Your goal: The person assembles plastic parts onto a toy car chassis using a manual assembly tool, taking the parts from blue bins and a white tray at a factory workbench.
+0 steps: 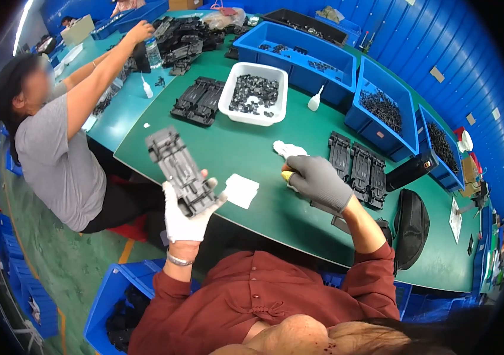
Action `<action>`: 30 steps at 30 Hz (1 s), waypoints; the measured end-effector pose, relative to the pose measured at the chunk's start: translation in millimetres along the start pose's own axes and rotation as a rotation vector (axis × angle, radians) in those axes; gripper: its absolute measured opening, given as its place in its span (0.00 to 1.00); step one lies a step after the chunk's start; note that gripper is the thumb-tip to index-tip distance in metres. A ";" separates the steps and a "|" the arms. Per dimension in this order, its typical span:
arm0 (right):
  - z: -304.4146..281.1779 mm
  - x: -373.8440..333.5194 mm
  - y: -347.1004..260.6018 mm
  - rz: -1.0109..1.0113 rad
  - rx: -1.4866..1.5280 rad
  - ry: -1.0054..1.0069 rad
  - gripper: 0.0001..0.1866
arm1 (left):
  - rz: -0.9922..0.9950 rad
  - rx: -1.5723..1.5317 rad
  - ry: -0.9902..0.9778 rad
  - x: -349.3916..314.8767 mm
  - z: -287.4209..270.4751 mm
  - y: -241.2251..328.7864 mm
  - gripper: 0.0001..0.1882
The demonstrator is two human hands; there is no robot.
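Observation:
My left hand [185, 214], in a white glove with bare fingertips, grips a black plastic vehicle chassis [181, 168]. The chassis is raised over the table's near edge and tilted, its far end leaning left. My right hand [318, 180], in a grey knitted glove, is closed above the table. A bit of yellow shows at its fingertips; what it holds, if anything, I cannot make out. Just beyond those fingers lies a crumpled white cloth [289, 149]. A white paper sheet [242, 190] lies between my hands. More black chassis [358, 168] rest right of my right hand.
A white tub [283, 94] of small black parts stands beyond, next to chassis [200, 100] and a white squeeze bottle [315, 99]. Blue bins [382, 133] of parts line the back and right. A black pouch [411, 228] lies right. A co-worker [56, 148] reaches across at left.

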State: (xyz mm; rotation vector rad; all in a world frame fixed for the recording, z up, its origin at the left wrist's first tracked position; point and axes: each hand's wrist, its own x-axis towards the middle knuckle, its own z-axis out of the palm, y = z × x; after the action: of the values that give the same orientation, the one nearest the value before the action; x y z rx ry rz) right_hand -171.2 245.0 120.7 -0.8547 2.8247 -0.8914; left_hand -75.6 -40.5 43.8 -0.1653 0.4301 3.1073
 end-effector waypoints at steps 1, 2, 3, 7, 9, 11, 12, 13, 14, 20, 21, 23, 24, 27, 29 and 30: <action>-3.7 9.5 3.6 -0.082 -0.193 0.001 0.09 | 0.022 0.032 0.033 -2.2 -3.4 3.4 0.34; -10.2 27.9 -3.0 -0.013 -0.267 -0.034 0.09 | 0.033 0.032 0.048 -3.7 -10.1 5.2 0.34; -12.6 46.7 6.1 -0.027 -0.364 -0.023 0.10 | 0.040 0.029 0.057 -3.5 -15.3 5.2 0.35; -11.3 130.6 27.5 -0.062 -0.317 0.200 0.09 | 0.066 0.051 0.051 1.9 -24.3 -3.2 0.37; 2.4 173.3 45.3 -0.123 -0.311 0.130 0.08 | 0.063 0.034 0.000 7.1 -28.5 -8.2 0.38; 20.8 202.5 65.9 -0.084 -0.338 0.072 0.10 | 0.020 0.002 -0.004 11.9 -26.9 -13.4 0.40; 27.1 218.1 66.5 -0.073 -0.373 -0.010 0.10 | 0.012 -0.023 -0.011 15.1 -29.4 -13.6 0.42; 34.3 225.8 69.2 -0.052 -0.395 0.001 0.10 | 0.017 0.003 -0.015 14.1 -27.1 -14.7 0.42; 38.8 234.0 81.3 -0.111 -0.467 0.015 0.10 | -0.011 -0.021 -0.038 17.7 -28.1 -15.4 0.43; 48.4 255.0 77.6 0.039 -0.401 -0.130 0.11 | -0.011 -0.048 0.046 19.9 -22.3 -8.0 0.43; 42.9 250.7 71.0 0.044 -0.325 -0.133 0.09 | -0.020 -0.059 0.050 19.8 -22.5 -6.7 0.43; 43.3 252.1 78.9 0.040 -0.281 -0.137 0.07 | -0.026 -0.081 0.059 19.4 -18.8 -5.1 0.42; 41.9 251.7 83.4 0.039 -0.242 -0.136 0.06 | -0.034 -0.105 0.063 19.6 -17.2 -4.7 0.41; 37.5 251.0 84.4 0.034 -0.276 -0.084 0.05 | -0.061 -0.161 0.061 19.2 -16.0 -3.1 0.40; 36.1 247.5 82.8 0.025 -0.272 -0.060 0.05 | -0.067 -0.177 0.066 17.2 -16.4 -3.1 0.40; 35.6 244.8 81.2 0.028 -0.273 -0.060 0.05 | -0.072 -0.192 0.068 16.2 -16.3 -3.0 0.39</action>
State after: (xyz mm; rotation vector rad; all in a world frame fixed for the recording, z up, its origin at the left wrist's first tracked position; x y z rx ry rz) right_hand -410.2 153.5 72.8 -0.8500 2.9395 -0.4742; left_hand -89.9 -42.3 25.6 -0.2814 0.1214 3.0745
